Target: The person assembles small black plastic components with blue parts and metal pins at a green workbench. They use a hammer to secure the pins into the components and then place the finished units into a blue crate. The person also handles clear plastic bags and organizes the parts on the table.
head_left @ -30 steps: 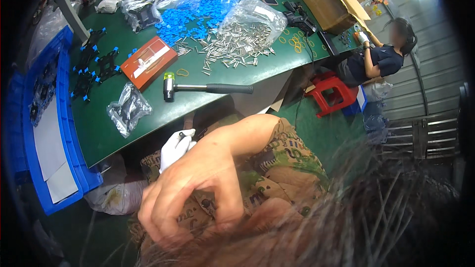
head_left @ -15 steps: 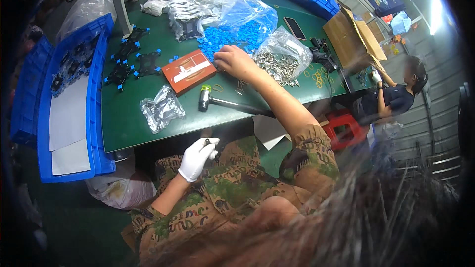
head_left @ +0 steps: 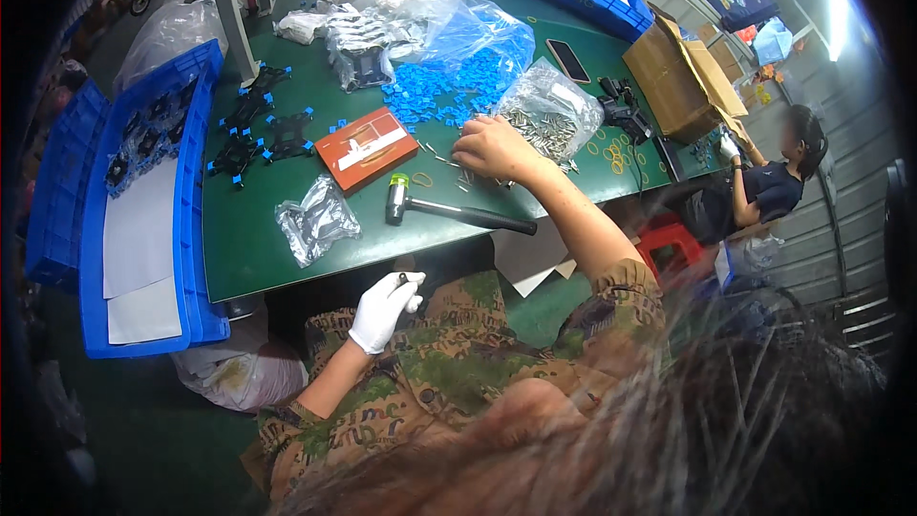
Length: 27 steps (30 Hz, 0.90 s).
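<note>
My left hand (head_left: 379, 313), in a white glove, is closed in front of the table edge. A small black piece (head_left: 403, 278) shows between its thumb and fingers; its kind cannot be made out. My bare right hand (head_left: 492, 148) rests low over the table with fingers curled together, beside a heap of small metal pins (head_left: 547, 137) spilling from a clear plastic bag (head_left: 564, 96). Whatever its fingertips hold is hidden. A few loose pins lie by them. Close by are a mallet (head_left: 458, 214) with a black handle and a red-brown box (head_left: 366, 147).
Blue small pieces (head_left: 449, 86) are heaped behind the box. Black four-armed frames with blue tips (head_left: 284, 137) lie at the left, near a blue crate (head_left: 196, 258). A phone (head_left: 568, 60), rubber bands (head_left: 619, 155) and a cardboard box (head_left: 669, 76) stand rightward. A co-worker (head_left: 764, 182) sits at the far right.
My right hand has moved right and nearer, from the blue pieces to the metal pins. My left hand keeps its place with the black piece.
</note>
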Each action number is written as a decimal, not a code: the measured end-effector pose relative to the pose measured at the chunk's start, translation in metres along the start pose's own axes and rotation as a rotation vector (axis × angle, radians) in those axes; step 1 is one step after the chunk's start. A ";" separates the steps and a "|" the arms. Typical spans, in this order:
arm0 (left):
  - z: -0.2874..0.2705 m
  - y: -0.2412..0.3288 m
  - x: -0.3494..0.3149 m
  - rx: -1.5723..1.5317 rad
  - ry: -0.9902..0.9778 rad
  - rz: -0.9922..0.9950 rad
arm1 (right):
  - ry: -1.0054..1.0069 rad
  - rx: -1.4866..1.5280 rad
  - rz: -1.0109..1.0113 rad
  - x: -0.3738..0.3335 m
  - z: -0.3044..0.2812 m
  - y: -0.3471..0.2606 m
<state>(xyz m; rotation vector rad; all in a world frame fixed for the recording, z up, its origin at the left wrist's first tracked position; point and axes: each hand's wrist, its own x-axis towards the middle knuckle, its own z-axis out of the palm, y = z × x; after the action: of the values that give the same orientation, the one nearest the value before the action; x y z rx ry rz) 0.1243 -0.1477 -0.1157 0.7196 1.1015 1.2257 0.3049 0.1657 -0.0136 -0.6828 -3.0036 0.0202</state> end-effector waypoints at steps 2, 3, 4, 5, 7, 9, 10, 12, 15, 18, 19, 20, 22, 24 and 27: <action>0.001 -0.006 0.002 -0.016 -0.024 0.007 | 0.052 0.028 0.001 0.008 -0.001 -0.007; 0.002 -0.008 0.002 -0.019 -0.033 0.010 | 0.103 0.040 -0.010 0.017 0.007 -0.010; 0.004 -0.005 0.002 -0.016 -0.044 0.009 | 0.157 0.055 -0.015 0.024 0.011 -0.016; 0.007 0.001 -0.001 0.004 -0.045 0.020 | 0.213 0.078 -0.047 0.030 0.014 -0.021; 0.004 -0.004 -0.001 -0.014 -0.042 0.015 | 0.241 0.072 -0.090 0.043 0.023 -0.025; -0.001 -0.008 -0.001 -0.011 -0.032 0.027 | 0.251 0.056 -0.118 0.048 0.028 -0.027; -0.005 -0.009 -0.002 0.000 -0.024 0.040 | 0.214 0.056 -0.133 0.047 0.027 -0.024; -0.009 -0.008 -0.005 0.009 0.012 0.044 | 0.139 0.062 -0.164 0.040 0.023 -0.017; -0.009 -0.002 -0.005 0.032 0.053 0.043 | 0.095 0.079 -0.112 0.016 0.020 -0.011; -0.001 0.008 -0.003 0.044 0.049 -0.024 | 0.150 0.110 -0.099 -0.003 0.015 -0.008; 0.000 0.010 -0.003 0.010 0.006 0.003 | 0.202 0.147 -0.083 -0.008 0.010 -0.011; 0.002 0.012 -0.002 -0.033 -0.007 -0.022 | 0.253 0.183 -0.068 -0.013 0.005 -0.016; 0.005 0.015 -0.003 -0.125 -0.009 -0.075 | 0.437 0.413 -0.018 -0.018 -0.001 -0.035; 0.003 0.017 -0.001 -0.207 -0.030 -0.068 | 0.545 0.746 0.065 -0.029 -0.013 -0.069; 0.002 0.036 0.004 -0.308 -0.173 -0.159 | 0.569 0.769 0.036 -0.035 -0.005 -0.093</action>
<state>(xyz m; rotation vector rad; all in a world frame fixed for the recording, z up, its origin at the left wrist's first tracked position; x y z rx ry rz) 0.1128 -0.1353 -0.0835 0.4824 0.7892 1.1421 0.2962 0.0666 -0.0079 -0.5217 -2.1767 0.7833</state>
